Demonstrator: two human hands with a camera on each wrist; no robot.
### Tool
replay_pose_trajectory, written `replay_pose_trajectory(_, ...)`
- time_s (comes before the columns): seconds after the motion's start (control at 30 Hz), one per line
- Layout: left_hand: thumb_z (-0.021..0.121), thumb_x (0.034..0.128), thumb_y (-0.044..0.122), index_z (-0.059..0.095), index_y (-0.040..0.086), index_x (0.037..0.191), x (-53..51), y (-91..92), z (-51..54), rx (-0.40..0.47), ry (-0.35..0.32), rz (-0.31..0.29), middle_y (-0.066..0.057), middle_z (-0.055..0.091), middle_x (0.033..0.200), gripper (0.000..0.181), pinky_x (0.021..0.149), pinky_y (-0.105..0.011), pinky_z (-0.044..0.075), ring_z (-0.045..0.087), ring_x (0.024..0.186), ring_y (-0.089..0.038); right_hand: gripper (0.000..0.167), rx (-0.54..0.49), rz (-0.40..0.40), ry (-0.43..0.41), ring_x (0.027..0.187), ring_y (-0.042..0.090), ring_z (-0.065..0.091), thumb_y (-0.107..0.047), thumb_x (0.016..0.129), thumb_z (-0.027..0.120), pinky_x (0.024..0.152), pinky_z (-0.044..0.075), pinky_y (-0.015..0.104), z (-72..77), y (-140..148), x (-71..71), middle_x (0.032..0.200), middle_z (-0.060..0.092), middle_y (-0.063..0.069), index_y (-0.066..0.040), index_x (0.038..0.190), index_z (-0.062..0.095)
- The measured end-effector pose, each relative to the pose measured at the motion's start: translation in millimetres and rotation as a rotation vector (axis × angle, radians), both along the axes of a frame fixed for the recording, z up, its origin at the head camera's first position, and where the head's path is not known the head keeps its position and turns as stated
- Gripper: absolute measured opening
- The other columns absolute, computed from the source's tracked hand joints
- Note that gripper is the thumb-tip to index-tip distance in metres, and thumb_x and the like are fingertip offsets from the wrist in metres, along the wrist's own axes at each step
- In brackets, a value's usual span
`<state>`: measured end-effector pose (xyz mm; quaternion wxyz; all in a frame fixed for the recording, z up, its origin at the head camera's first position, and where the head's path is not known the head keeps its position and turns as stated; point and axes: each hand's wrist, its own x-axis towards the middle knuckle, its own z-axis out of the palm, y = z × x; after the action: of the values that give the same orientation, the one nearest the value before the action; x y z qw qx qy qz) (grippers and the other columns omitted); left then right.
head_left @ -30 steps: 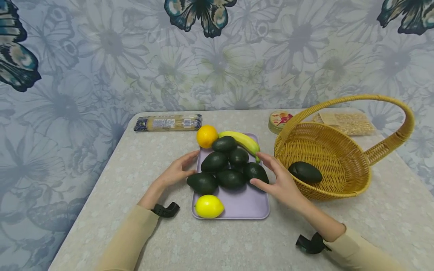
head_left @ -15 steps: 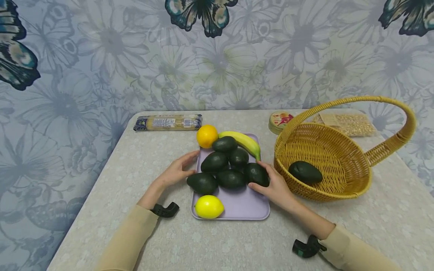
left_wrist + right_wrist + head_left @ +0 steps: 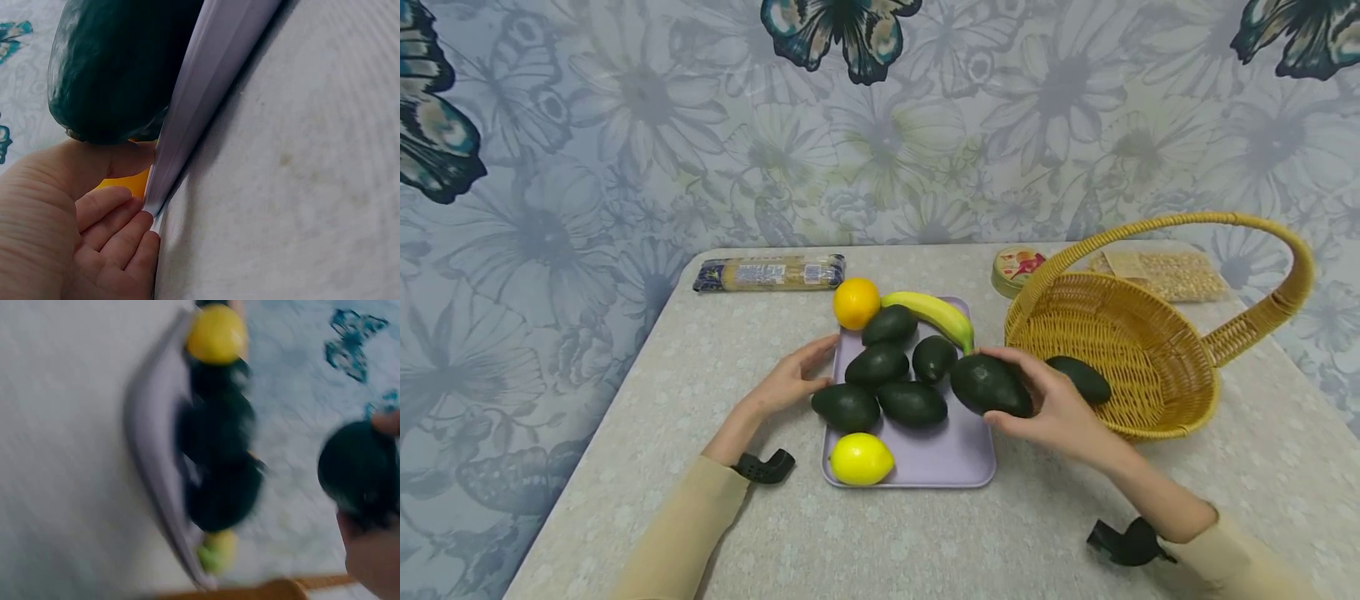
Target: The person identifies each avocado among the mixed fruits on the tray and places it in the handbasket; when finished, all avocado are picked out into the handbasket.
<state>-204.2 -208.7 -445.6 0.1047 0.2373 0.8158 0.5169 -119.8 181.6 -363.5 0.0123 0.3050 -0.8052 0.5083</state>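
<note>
Since the earlier frame, we see one avocado (image 3: 988, 385) lifted off the lilac tray (image 3: 955, 458), right of the frame's centre, gripped by the right hand (image 3: 1060, 410). Being smooth, it could slip, or knock the wicker basket (image 3: 1157, 333) at right if carried low. The left hand (image 3: 786, 379) rests relaxed at the tray's left edge.

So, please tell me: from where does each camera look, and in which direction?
Head: worn on the head, facing forward and down at the tray and basket; left hand, right hand and sleeves show.
Left wrist: on that wrist, facing forward along the tray's edge, with one avocado; the left hand shows.
Right wrist: on that wrist, facing across the tray, blurred; part of the right hand shows.
Shared by head and right wrist: lemon and held avocado.
</note>
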Motion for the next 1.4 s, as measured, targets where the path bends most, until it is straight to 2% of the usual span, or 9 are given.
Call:
replay_pose_trajectory(0.1,0.062,0.0868,-0.004,0.030,-0.003,0.145,0.4,-0.5,1.4,0.002,0.001,0.000,-0.019,0.028,0.150,0.066,0.112,-0.047,0.021,0.026,0.136,-0.034,0.070,-0.047,0.160,-0.021,0.122,0.017,0.047,0.009,0.077,0.072,0.096,0.043,0.021,23.4,29.0,-8.3,0.139,0.046,0.011,-0.003,0.139,0.042)
replay_pose_trajectory(0.2,0.062,0.0868,-0.004,0.031,-0.003,0.145,0.9,-1.4,2.6,0.008,0.000,-0.001,-0.020,0.028,0.150,0.066,0.112,-0.048,0.020,0.026,0.136,-0.036,0.071,-0.031,0.192,-0.042,0.120,0.016,0.048,0.015,0.076,0.069,0.093,0.045,0.019,35.2,59.9,-21.1,0.139,0.045,0.011,0.001,0.139,0.040)
replay_pose_trajectory(0.3,0.062,0.0868,-0.004,0.030,-0.003,0.145,0.6,-2.3,2.4,0.002,0.001,0.001,-0.020,0.028,0.149,0.066,0.112,-0.050,0.020,0.026,0.136,-0.037,0.068,0.038,0.088,-0.066,0.114,0.013,0.052,0.011,0.079,0.068,0.087,0.048,0.018,34.3,89.3,-37.7,0.137,0.046,0.005,-0.002,0.140,0.041)
replay_pose_trajectory(0.43,0.062,0.0870,-0.003,0.031,-0.002,0.145,0.6,-2.2,2.9,-0.008,-0.005,0.007,-0.018,0.029,0.150,0.066,0.112,-0.047,0.021,0.027,0.136,-0.035,0.063,0.145,-0.081,-0.167,0.106,0.008,0.055,-0.001,0.086,0.067,0.081,0.050,0.018,19.6,123.8,-57.0,0.132,0.048,-0.002,-0.010,0.142,0.041)
replay_pose_trajectory(0.57,0.062,0.0871,-0.004,0.031,-0.001,0.145,0.5,-2.0,1.7,0.001,-0.015,0.005,-0.017,0.028,0.150,0.066,0.113,-0.046,0.020,0.026,0.137,-0.034,0.062,0.259,-0.142,-0.215,0.102,0.004,0.054,-0.012,0.088,0.067,0.077,0.049,0.021,2.9,145.7,-65.5,0.128,0.049,0.004,-0.010,0.143,0.040)
replay_pose_trajectory(0.7,0.062,0.0867,-0.004,0.030,-0.002,0.145,0.6,-2.1,0.6,0.004,-0.015,0.007,-0.019,0.027,0.150,0.067,0.112,-0.050,0.020,0.026,0.136,-0.037,0.062,0.328,-0.135,-0.215,0.102,0.004,0.052,-0.017,0.087,0.069,0.077,0.048,0.023,-8.0,153.4,-69.7,0.129,0.050,0.012,-0.008,0.142,0.041)
replay_pose_trajectory(0.87,0.063,0.0865,-0.003,0.031,0.000,0.145,0.2,-0.9,1.6,-0.009,-0.014,0.017,-0.017,0.028,0.150,0.067,0.112,-0.048,0.021,0.027,0.136,-0.036,0.063,0.392,-0.110,-0.251,0.109,0.017,0.050,-0.020,0.087,0.070,0.082,0.048,0.033,-13.9,154.7,-73.3,0.131,0.049,0.016,-0.007,0.141,0.041)
replay_pose_trajectory(1.3,0.063,0.0874,-0.001,0.032,0.000,0.145,-0.1,0.1,0.1,-0.021,-0.007,0.017,-0.016,0.029,0.150,0.066,0.112,-0.045,0.022,0.027,0.137,-0.033,0.067,0.479,-0.051,-0.275,0.110,0.034,0.048,-0.024,0.085,0.071,0.080,0.047,0.043,-17.8,152.9,-75.6,0.132,0.046,0.020,-0.007,0.142,0.038)
replay_pose_trajectory(1.4,0.063,0.0873,-0.001,0.032,0.000,0.145,-0.4,0.3,0.5,-0.023,-0.009,0.021,-0.016,0.030,0.150,0.066,0.112,-0.045,0.022,0.027,0.137,-0.033,0.069,0.489,-0.036,-0.258,0.117,0.038,0.045,-0.025,0.085,0.071,0.086,0.046,0.040,-14.7,153.4,-76.1,0.137,0.044,0.020,-0.006,0.142,0.038)
